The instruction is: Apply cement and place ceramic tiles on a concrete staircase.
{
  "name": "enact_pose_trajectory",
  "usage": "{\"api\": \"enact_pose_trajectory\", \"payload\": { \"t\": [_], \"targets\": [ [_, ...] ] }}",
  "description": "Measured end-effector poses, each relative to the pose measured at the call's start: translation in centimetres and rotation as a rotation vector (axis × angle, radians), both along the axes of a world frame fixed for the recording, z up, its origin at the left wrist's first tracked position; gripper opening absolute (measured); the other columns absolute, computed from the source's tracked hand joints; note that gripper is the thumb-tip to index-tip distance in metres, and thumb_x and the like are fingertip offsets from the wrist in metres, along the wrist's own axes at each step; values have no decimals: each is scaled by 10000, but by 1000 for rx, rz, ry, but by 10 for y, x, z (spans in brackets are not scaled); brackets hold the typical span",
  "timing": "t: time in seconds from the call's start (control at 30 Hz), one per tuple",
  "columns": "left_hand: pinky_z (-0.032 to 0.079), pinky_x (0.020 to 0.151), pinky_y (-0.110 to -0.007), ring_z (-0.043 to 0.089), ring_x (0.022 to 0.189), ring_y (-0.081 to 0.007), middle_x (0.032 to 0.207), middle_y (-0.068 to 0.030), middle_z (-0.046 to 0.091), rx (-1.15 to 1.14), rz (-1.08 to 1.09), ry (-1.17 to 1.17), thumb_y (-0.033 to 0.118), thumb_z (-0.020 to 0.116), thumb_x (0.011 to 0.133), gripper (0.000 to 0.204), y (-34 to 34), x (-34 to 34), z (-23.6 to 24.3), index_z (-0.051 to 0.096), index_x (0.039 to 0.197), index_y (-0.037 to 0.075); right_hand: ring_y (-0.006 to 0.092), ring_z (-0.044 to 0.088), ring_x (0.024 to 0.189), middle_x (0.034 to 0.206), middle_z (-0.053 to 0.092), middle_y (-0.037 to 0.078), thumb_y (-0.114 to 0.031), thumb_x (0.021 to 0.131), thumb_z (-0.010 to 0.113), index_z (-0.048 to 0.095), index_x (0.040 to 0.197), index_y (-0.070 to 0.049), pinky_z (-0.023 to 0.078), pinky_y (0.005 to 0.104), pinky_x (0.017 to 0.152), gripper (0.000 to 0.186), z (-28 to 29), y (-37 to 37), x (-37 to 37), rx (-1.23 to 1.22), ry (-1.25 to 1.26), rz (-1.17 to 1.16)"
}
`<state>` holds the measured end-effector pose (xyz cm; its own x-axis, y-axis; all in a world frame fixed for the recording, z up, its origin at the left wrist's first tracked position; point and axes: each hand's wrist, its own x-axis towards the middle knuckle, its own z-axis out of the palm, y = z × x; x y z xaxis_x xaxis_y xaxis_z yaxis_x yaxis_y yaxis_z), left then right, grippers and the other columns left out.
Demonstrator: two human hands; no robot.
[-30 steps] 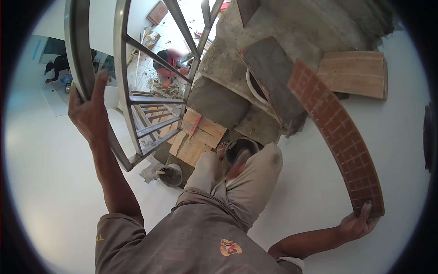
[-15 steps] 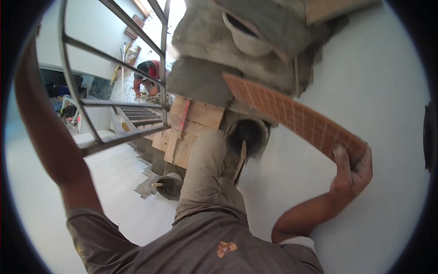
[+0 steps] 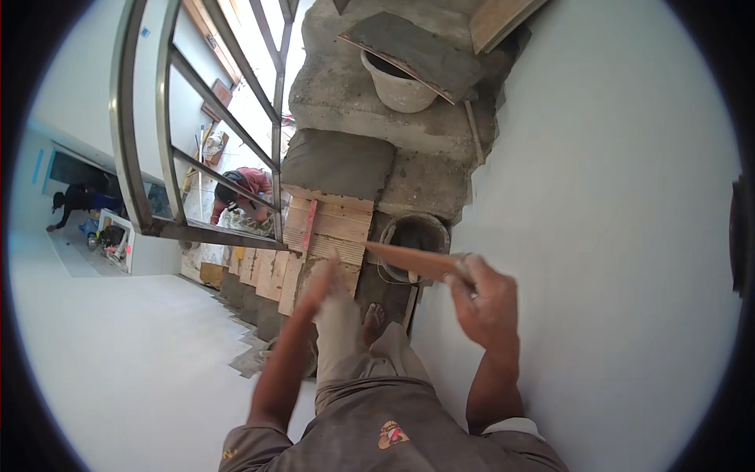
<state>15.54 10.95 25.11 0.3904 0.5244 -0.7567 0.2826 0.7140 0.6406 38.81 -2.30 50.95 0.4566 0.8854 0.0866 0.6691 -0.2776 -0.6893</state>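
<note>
A long brown tile strip [image 3: 405,258], seen nearly edge-on, is gripped at its near end by my right hand [image 3: 482,300]. My left hand [image 3: 321,285] is blurred near the strip's far end, over my trouser leg; whether its fingers are closed is unclear. Beyond it, light wooden boards [image 3: 338,211] lie on the stair with a red straight bar [image 3: 310,219] across them. A dark bucket [image 3: 413,230] with a handle stands beside the boards, partly behind the strip.
A metal railing [image 3: 126,134] runs along my left, with two people [image 3: 244,185] [image 3: 75,200] working beyond it. Concrete steps [image 3: 425,177] hold a pale bucket [image 3: 399,92] under a cement-coated board [image 3: 409,51]. A white wall [image 3: 605,236] borders the right.
My left hand has left the railing and moved to the middle, low over my leg. My right hand has swung the strip leftward and tilted it edge-on.
</note>
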Motion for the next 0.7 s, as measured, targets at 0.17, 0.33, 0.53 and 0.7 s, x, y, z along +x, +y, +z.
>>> {"api": "enact_pose_trajectory", "payload": {
  "t": [0.17, 0.33, 0.53, 0.7],
  "targets": [
    [486, 994, -558, 604, 1186, -369, 1344, -225, 561, -680, 339, -621, 987, 412, 691, 1127, -113, -25, -2, 469, 1355, 78, 358, 693, 776, 869, 694, 158, -108, 858, 686, 655, 1012, -51, 546, 429, 642, 167, -30, 20, -74, -38, 1, 375],
    [418, 1033, -673, 491, 1314, -452, 1411, -277, 479, -909, 950, -1261, 1024, 415, 601, 1306, -138, -77, -16, 343, 1499, 78, 350, 689, 825, 913, 670, 151, -100, 794, 710, 635, 1022, -65, 534, 441, 653, 243, -73, 11, -160, -175, -12, 970],
    [590, 790, -480, 658, 809, -311, 1019, -188, 631, -637, 1435, -900, 824, 570, 787, 903, -202, -188, -70, 552, 1272, 62, 362, 673, 875, 1010, 645, 140, -178, 790, 750, 626, 1050, -61, 546, 434, 711, 311, -106, -11, -274, -506, -41, 1351],
    [529, 528, -379, 622, 631, -232, 881, -118, 644, -650, 1505, -917, 762, 577, 818, 828, -258, -255, -126, 532, 1306, 94, 217, 698, 827, 931, 689, 134, -309, 913, 721, 647, 1027, -26, 547, 350, 725, 314, -198, 11, -334, -1052, 485, 1455]
  ]
}}
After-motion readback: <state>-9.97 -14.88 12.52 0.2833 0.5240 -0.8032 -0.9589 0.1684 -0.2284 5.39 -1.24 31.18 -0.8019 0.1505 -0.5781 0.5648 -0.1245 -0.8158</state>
